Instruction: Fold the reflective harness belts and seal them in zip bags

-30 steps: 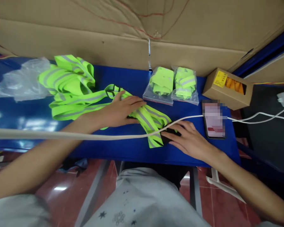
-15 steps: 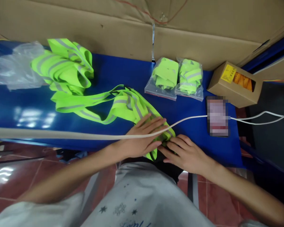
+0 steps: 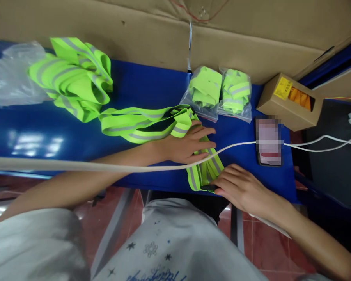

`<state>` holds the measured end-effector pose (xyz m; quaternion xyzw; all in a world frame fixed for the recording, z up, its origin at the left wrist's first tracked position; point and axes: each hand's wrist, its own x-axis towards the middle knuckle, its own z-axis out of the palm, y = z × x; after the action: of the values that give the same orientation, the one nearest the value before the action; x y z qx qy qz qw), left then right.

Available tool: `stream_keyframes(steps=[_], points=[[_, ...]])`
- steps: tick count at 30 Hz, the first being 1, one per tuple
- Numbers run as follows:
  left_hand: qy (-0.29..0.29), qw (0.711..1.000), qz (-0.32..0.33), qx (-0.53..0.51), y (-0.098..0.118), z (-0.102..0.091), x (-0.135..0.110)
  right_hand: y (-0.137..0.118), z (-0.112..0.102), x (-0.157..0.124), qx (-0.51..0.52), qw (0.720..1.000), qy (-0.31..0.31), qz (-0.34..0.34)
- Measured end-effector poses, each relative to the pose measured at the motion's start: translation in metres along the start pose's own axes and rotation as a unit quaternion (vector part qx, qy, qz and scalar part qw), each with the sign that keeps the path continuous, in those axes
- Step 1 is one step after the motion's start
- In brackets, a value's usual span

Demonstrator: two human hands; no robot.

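Observation:
A neon yellow-green reflective vest (image 3: 140, 124) with grey stripes lies stretched across the blue table (image 3: 46, 132). My left hand (image 3: 188, 143) lies flat on the vest's folded middle, fingers stretched out. My right hand (image 3: 241, 189) presses the vest's near end at the table's front edge, fingers together on the fabric by a black piece. A white cable (image 3: 105, 168) crosses in front of both hands.
A heap of more vests (image 3: 73, 76) and a clear plastic bag (image 3: 11, 78) lie at the back left. Two bagged vests (image 3: 219, 93) sit at the back, a phone (image 3: 269, 140) and a cardboard box (image 3: 291, 102) to the right. A cardboard wall stands behind.
My left hand has slid away from the front edge to the vest's middle, and the loose straps have bunched up toward it. My right hand stays at the near end.

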<state>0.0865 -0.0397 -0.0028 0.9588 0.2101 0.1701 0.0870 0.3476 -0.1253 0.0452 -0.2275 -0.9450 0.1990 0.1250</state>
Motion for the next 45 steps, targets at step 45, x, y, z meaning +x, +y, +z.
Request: stream_keyframes(steps=[45], points=[[0.116, 0.956, -0.258, 0.074, 0.137, -0.009, -0.038, 0.000, 0.021, 0.030, 0.344, 0.898, 0.114, 0.248]])
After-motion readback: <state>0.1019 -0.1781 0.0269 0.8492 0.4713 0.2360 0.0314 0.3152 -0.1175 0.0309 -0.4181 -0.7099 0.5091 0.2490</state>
